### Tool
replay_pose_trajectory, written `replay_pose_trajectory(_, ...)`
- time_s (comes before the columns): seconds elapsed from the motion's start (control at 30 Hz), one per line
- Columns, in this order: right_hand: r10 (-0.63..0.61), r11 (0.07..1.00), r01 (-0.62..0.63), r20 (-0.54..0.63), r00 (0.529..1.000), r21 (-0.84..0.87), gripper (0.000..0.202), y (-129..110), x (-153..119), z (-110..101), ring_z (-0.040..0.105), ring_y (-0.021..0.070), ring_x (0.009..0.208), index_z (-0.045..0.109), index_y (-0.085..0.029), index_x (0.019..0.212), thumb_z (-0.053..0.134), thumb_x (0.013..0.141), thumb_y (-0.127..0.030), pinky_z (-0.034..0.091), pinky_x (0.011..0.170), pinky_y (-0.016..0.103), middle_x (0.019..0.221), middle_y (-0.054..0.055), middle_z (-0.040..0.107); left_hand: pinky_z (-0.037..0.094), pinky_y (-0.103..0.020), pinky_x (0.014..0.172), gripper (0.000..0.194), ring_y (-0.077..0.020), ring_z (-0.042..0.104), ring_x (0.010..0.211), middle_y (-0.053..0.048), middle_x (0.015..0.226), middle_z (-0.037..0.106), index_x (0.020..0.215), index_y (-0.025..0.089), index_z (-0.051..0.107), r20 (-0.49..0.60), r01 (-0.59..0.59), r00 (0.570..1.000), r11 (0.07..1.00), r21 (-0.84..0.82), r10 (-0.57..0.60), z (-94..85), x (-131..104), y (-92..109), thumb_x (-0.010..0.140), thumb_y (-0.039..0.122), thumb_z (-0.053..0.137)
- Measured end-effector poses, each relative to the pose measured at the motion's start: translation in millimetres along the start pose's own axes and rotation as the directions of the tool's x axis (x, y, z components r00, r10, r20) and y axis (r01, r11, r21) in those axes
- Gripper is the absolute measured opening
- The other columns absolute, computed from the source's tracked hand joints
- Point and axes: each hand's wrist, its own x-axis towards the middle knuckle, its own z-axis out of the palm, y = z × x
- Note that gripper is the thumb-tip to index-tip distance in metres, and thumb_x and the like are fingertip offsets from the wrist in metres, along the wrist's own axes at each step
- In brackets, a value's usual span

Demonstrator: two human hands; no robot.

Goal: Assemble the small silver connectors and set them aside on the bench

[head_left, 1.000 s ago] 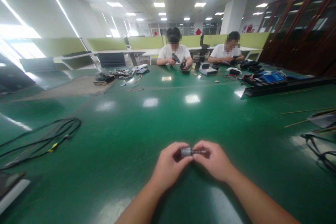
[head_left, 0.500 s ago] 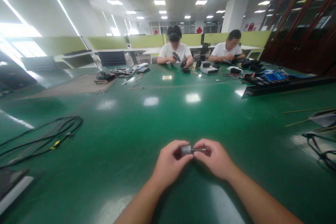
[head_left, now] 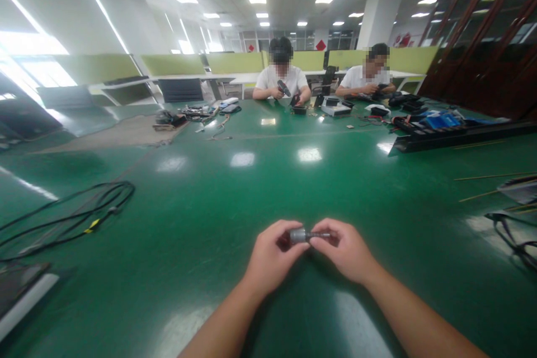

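Observation:
Between my hands, above the green table point(head_left: 201, 207), lies a small grey metal cylinder with a thin shaft point(head_left: 298, 235), held level with the shaft pointing right. Its exact kind is too small to make out. My left hand point(head_left: 271, 251) grips the wide cylinder end between thumb and fingers. On the shaft side, my right hand point(head_left: 344, 249) closes thumb and fingers around the thin part, and the shaft's tip shows between them. The thumbs of both hands nearly meet below it.
Black cables point(head_left: 100, 207) lie coiled at the left, above a flat dark device point(head_left: 20, 296). More black cable point(head_left: 512, 238) and thin rods point(head_left: 495, 178) are at the right. Across the table two people point(head_left: 282, 75) handle tools among electronic parts point(head_left: 335, 107) and a long black rail point(head_left: 453, 139).
My right fingers have shifted slightly along the shaft, while my left hand keeps its grip on the cylinder. The whole view has moved slightly.

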Motion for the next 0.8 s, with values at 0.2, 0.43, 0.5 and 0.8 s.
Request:
replay_pose_trajectory(0.2,0.005,1.0,-0.005,-0.015,1.0,0.003,0.013,1.2,-0.4,0.5,0.066,0.0185,0.073,0.07,-0.018,0.088,0.069,0.083,-0.03,0.05,0.066,0.027,0.082,0.004,0.073,0.052,-0.029,0.075,0.023,-0.0191,0.067,0.085,-0.005,0.098,0.072,0.1,0.022,0.073,-0.002,-0.009,1.0,1.0,-0.004,0.009,-0.7,0.2,-0.2,0.078,0.027,0.076)
replay_pose_trajectory(0.43,0.009,1.0,-0.009,-0.044,0.999,0.007,0.014,2.9,-0.9,1.9,0.065,0.0176,0.069,0.069,-0.018,0.088,0.068,0.083,-0.031,0.048,0.063,0.026,0.081,0.003,0.072,0.051,-0.03,0.077,0.025,-0.0196,0.066,0.088,-0.005,0.1,0.072,0.102,0.022,0.072,-0.013,0.002,1.0,1.0,0.005,-0.002,-1.2,0.8,-1.5,0.078,0.028,0.076)
replay_pose_trajectory(0.5,0.009,1.0,-0.009,-0.049,0.999,-0.002,0.014,3.4,-0.9,1.7,0.064,0.0172,0.068,0.069,-0.018,0.088,0.068,0.083,-0.031,0.048,0.062,0.026,0.079,0.003,0.071,0.052,-0.03,0.078,0.025,-0.0201,0.066,0.089,-0.005,0.101,0.072,0.102,0.022,0.072,-0.017,-0.002,1.0,1.0,0.002,0.002,-1.3,1.0,-1.6,0.079,0.027,0.076)
replay_pose_trajectory(0.8,0.004,1.0,-0.005,-0.074,0.997,-0.02,0.013,-0.2,-1.7,0.7,0.061,0.0161,0.063,0.069,-0.018,0.088,0.067,0.083,-0.03,0.045,0.059,0.026,0.074,0.002,0.069,0.052,-0.031,0.079,0.026,-0.02,0.067,0.09,-0.004,0.102,0.071,0.104,0.022,0.071,-0.013,0.019,1.0,1.0,-0.018,-0.019,-1.7,0.7,-1.0,0.079,0.026,0.076)
